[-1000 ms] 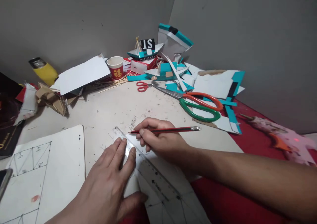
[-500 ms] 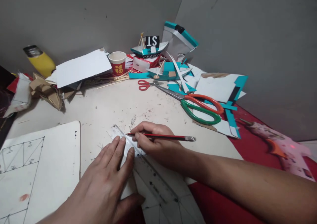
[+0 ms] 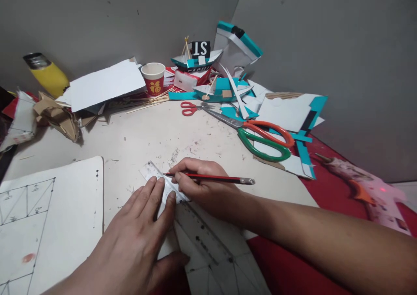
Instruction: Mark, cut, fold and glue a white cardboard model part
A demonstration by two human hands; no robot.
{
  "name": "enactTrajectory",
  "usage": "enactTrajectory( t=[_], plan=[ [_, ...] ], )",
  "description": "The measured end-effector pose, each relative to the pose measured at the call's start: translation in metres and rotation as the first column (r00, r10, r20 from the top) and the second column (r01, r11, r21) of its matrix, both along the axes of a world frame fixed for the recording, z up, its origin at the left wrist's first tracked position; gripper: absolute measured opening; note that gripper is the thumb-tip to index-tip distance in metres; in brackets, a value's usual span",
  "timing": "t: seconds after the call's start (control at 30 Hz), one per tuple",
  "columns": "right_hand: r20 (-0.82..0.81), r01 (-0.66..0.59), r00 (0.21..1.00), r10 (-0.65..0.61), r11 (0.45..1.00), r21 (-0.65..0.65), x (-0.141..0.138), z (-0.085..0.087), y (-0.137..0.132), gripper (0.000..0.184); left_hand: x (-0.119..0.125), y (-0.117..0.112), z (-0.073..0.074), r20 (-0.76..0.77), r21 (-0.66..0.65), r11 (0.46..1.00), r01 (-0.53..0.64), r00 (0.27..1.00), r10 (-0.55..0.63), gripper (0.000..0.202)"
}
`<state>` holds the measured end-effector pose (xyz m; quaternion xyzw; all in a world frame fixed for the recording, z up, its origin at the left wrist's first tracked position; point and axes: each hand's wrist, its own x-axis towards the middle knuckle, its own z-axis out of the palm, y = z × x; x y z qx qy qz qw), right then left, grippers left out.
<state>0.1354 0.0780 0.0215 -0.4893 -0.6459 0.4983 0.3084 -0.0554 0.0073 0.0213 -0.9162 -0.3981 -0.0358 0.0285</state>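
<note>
My right hand (image 3: 202, 184) is closed round a red and black pencil (image 3: 220, 179), its tip against the edge of a clear ruler (image 3: 203, 227). With fingers stretched out flat, my left hand (image 3: 140, 225) presses on the ruler near its far end. Beneath the ruler lies a strip of white card (image 3: 228, 273) with drawn lines, partly hidden by my hands. To the left rests a sheet of white card (image 3: 74, 203) marked with a ruled truss-like drawing and small dots.
Large scissors (image 3: 265, 140) and small red scissors (image 3: 189, 108) lie beyond my hands. Paper boats (image 3: 224, 91), a paper cup (image 3: 153, 80), a yellow bottle (image 3: 52, 80) and card scraps line the back. A pink glue gun (image 3: 368, 186) is at the right on red cloth (image 3: 293, 260).
The view has shifted slightly. Both hands, the pencil and the ruler keep nearly the same places relative to each other.
</note>
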Motion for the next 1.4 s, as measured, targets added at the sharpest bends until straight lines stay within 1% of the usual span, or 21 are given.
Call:
enactTrajectory(
  t=[0.13,0.4,0.53,0.67,0.83,1.03,1.2,1.4],
  plan=[
    [0.005,-0.012,1.0,0.012,1.0,-0.02,0.002,0.0,-0.002,0.019,0.001,0.001,0.0,0.008,-0.005,1.0,0.005,1.0,-0.005,0.085],
    [0.046,-0.036,0.998,0.035,0.999,0.036,0.003,0.004,-0.003,0.015,0.001,0.002,0.0,0.018,-0.036,0.999,0.001,1.0,0.0,0.084],
    [0.083,-0.087,0.994,0.078,0.989,0.122,0.006,0.009,-0.004,0.016,0.001,0.002,0.002,0.004,-0.033,0.999,0.002,1.0,-0.002,0.086],
    [0.138,-0.154,0.983,0.124,0.961,0.23,0.009,0.01,-0.004,0.017,0.001,0.001,0.003,0.002,-0.032,0.999,0.005,1.0,-0.005,0.083],
    [0.215,-0.189,0.968,0.128,0.938,0.29,0.011,0.011,-0.006,0.015,0.001,0.0,0.002,0.021,-0.059,0.998,-0.002,1.0,0.003,0.08],
    [0.232,-0.228,0.96,0.157,0.92,0.32,0.014,0.014,-0.007,0.016,0.0,-0.001,0.002,0.05,-0.08,0.997,-0.007,0.999,0.011,0.08],
    [0.252,-0.264,0.95,0.186,0.907,0.327,0.016,0.016,-0.008,0.016,0.001,0.0,0.003,0.073,-0.15,0.988,-0.024,0.997,0.036,0.079],
    [0.288,-0.271,0.942,0.175,0.901,0.34,0.018,0.015,-0.01,0.017,0.001,-0.002,0.001,0.173,-0.205,0.978,-0.044,0.982,0.081,0.075]
  ],
)
